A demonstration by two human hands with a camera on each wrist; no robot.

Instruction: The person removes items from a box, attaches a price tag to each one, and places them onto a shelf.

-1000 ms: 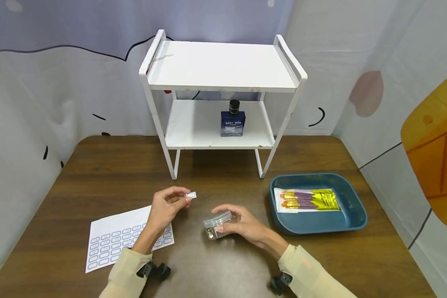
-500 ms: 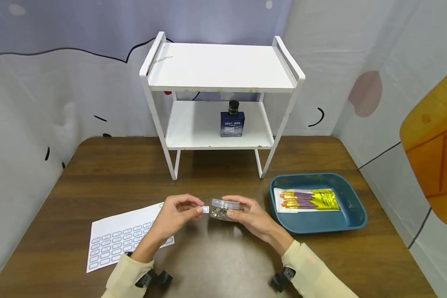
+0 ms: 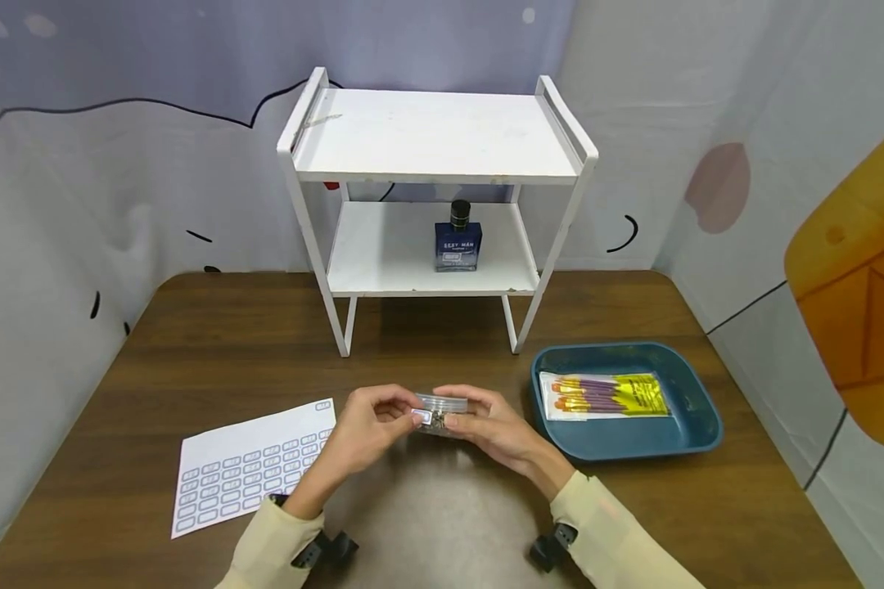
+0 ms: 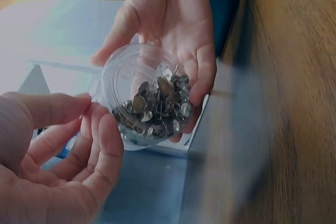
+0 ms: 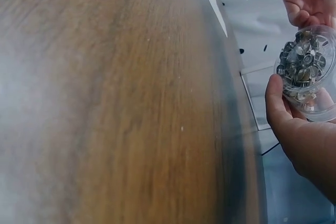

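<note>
My right hand (image 3: 499,429) grips a small clear plastic jar (image 3: 444,404) above the table, thumb on the near side. Through its wall in the left wrist view shows a pile of metal thumbtacks (image 4: 160,103). Between the thumb and fingers of my left hand (image 3: 372,425) is a small white label (image 3: 422,416) with a blue border, held against the jar's left side. How much of the label touches the jar cannot be made out. In the right wrist view the tacks (image 5: 303,62) lie toward one side of the jar.
A sheet of blue-bordered labels (image 3: 239,470) lies at left, partly under my left forearm. At right stands a teal tray (image 3: 696,438) with a packet of paintbrushes (image 3: 597,397). Behind is a white two-tier shelf (image 3: 442,135), bearing a dark blue perfume bottle (image 3: 457,245).
My left hand has moved right with the label, up to the jar. My right hand has raised the jar and turned it more upright. The two hands are now together.
</note>
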